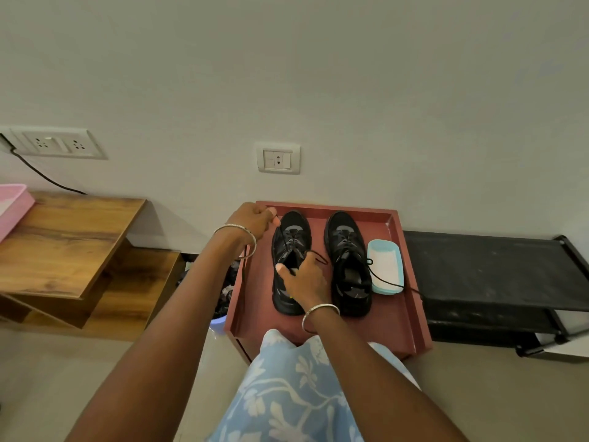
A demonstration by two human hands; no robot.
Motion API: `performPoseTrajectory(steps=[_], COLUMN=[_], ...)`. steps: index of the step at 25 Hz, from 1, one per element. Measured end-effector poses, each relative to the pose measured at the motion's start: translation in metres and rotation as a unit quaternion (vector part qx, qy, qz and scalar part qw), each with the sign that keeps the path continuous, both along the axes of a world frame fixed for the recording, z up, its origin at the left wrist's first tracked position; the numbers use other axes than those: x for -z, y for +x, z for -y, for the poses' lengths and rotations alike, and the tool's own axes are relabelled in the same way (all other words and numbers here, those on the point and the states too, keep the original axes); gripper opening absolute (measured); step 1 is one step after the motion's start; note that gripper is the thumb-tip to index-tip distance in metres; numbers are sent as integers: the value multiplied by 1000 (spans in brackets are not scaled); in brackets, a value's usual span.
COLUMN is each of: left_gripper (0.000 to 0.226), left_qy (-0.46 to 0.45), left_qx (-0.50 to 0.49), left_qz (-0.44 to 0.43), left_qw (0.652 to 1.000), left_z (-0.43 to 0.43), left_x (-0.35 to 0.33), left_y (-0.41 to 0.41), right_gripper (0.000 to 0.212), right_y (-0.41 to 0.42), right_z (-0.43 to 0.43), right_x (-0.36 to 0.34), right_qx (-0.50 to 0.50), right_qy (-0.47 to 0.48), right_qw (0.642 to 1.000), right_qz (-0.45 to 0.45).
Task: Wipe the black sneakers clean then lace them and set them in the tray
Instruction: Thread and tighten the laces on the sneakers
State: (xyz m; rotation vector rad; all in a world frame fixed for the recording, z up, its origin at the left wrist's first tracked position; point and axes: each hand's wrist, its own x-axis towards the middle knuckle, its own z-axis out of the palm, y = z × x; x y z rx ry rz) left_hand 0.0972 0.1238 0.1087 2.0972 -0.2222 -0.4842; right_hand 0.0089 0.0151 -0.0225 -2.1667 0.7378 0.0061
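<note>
Two black sneakers stand side by side, toes to the wall, in a red-brown tray [411,301]. My left hand [255,220] is up at the far left corner of the tray, pinching a black lace [282,240] that runs taut down to the left sneaker [291,232]. My right hand [304,277] rests over that sneaker's opening and holds it there, with the lace's other end looping by its knuckles. The right sneaker [347,260] stands untouched, its lace trailing right across a pale blue dish.
A pale blue and white dish [385,266] sits in the tray right of the shoes. A black rack [490,275] stands to the right, wooden shelves [70,237] to the left, with a pink tray [12,205] on them. The wall lies close behind.
</note>
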Motion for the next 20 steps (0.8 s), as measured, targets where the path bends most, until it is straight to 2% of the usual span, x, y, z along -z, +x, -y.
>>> performPoseTrajectory(steps=[3, 7, 9, 14, 16, 20], left_gripper=[37, 35, 35, 33, 33, 33], left_qy=[-59, -180, -245, -343, -358, -306], left_qx=[-18, -68, -80, -103, -107, -66], left_qz=[10, 4, 6, 2, -9, 20], left_qw=[998, 981, 966, 934, 927, 950], left_z=[7, 13, 17, 26, 29, 18], left_x=[-24, -59, -75, -95, -98, -112], left_y=[-1, 10, 17, 23, 20, 17], right_gripper=[83, 86, 86, 87, 88, 88], right_y=[14, 29, 33, 36, 35, 32], right_z=[-8, -8, -8, -9, -10, -9], right_x=[18, 28, 34, 41, 41, 37], right_qx=[-28, 6, 3, -3, -8, -13], right_qy=[-69, -89, -106, -153, -160, -144], right_qw=[995, 989, 986, 980, 979, 980], right_qz=[-61, -116, -128, -125, -124, -133])
